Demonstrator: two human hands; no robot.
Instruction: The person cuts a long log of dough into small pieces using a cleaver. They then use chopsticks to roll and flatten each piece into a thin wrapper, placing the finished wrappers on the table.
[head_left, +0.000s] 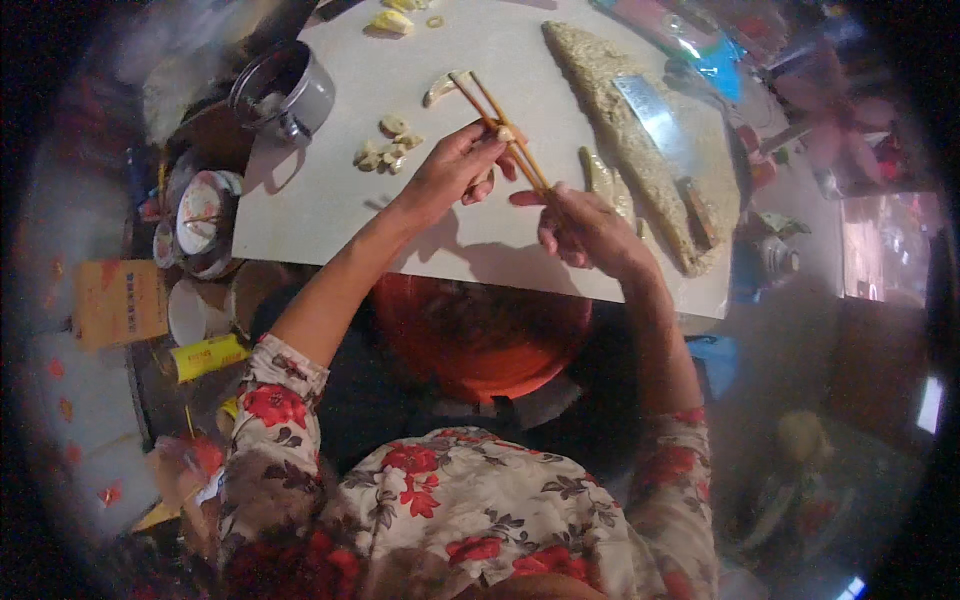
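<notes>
Two wooden chopsticks (531, 166) slant across the middle of the white board. My right hand (589, 225) grips their near ends. Higher up, my left hand (465, 161) pinches a small pale lump, apparently dough (505, 134), against the sticks. Just beyond the far tips lies a curved pale strip (441, 88). Several small dough-like pieces (386, 150) are grouped left of my left hand. To the right rests a long, speckled slab of dough (600, 90) with a cleaver (649, 112) lying on it. Narrow cut strips (598, 174) lie between the slab and my right hand.
A metal pot (315, 86) stands at the board's left edge. Yellowish pieces (391, 22) and a small ring (434, 22) lie at the far side. Below the near edge of the board (337, 240) is a red basin (487, 367). A cardboard box (120, 304) sits at left.
</notes>
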